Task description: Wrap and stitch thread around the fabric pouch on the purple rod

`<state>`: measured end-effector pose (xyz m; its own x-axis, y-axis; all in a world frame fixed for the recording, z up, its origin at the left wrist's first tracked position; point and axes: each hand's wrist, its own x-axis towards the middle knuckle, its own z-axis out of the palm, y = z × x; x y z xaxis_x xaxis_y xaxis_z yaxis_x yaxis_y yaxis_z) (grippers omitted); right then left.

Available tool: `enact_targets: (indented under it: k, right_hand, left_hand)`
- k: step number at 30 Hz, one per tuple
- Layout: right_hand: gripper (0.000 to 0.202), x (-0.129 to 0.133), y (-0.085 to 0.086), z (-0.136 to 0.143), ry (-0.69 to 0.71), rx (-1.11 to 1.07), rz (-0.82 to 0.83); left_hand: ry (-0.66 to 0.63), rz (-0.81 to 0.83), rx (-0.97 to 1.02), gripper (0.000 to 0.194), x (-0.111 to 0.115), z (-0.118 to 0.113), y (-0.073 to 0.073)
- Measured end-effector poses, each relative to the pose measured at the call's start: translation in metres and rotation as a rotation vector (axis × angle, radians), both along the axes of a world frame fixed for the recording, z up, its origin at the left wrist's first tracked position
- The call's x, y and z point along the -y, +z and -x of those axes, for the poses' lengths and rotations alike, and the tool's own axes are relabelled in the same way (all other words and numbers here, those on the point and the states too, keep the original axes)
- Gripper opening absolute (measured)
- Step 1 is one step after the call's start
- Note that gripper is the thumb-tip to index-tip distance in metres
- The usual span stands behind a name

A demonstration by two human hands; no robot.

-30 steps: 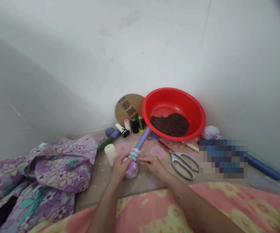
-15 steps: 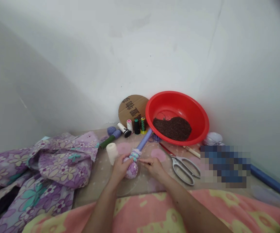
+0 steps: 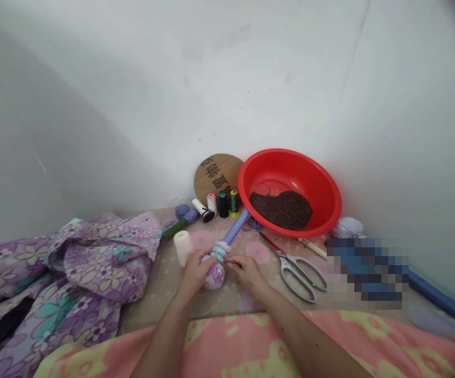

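Observation:
A stick wrapped in purple [image 3: 236, 227] has a round head covered in flowered fabric [image 3: 214, 276], gathered at a frilled neck with turquoise patches. My left hand [image 3: 196, 270] is closed round the left side of this head and neck. On the right of the neck, my right hand [image 3: 245, 270] is pinched, its fingertips close to the frill; whatever they hold is too small to make out. A white roll [image 3: 182, 248] stands just behind my left hand. Grey-handled scissors [image 3: 299, 273] lie to the right of my right hand.
Behind are a red basin [image 3: 332, 210] with dark grains [image 3: 285, 210], a cardboard disc [image 3: 216, 176] and several thread spools [image 3: 223, 205]. Flowered fabric [image 3: 105, 262] is heaped at left. A white ball [image 3: 348, 227] and a blue tube [image 3: 440, 296] lie right; a pink-yellow cloth [image 3: 235, 346] covers the front.
My right hand's fingers have drawn in slightly, and their tips are a little closer together. My left hand keeps its hold on the fabric head. The whole view has shifted slightly.

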<state>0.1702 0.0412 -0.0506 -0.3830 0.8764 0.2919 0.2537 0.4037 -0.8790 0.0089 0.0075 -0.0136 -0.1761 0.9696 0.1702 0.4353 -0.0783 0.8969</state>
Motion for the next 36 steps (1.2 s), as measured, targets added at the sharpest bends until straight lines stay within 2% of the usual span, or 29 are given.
enact_targets:
  k: [14, 22, 25, 31, 36]
  right_hand:
    - [0.017, 0.0, 0.001, 0.007, -0.026, -0.047, 0.031]
    - [0.009, 0.007, 0.009, 0.012, -0.024, -0.177, 0.173]
    - [0.007, 0.008, 0.009, 0.014, -0.018, -0.203, 0.179]
    - [0.018, 0.011, 0.016, 0.014, 0.026, -0.209, 0.089]
    - [0.032, 0.014, 0.022, 0.011, 0.03, -0.12, 0.009]
  left_hand:
    - [0.008, -0.019, -0.037, 0.037, 0.002, 0.001, -0.002]
    - [0.022, -0.001, -0.03, 0.036, 0.001, 0.0, -0.003]
    - [0.027, -0.005, -0.047, 0.035, 0.002, -0.001, -0.001]
    - [0.037, -0.026, -0.113, 0.032, 0.005, -0.004, 0.005]
    - [0.065, -0.04, -0.156, 0.028, 0.007, -0.006, 0.008]
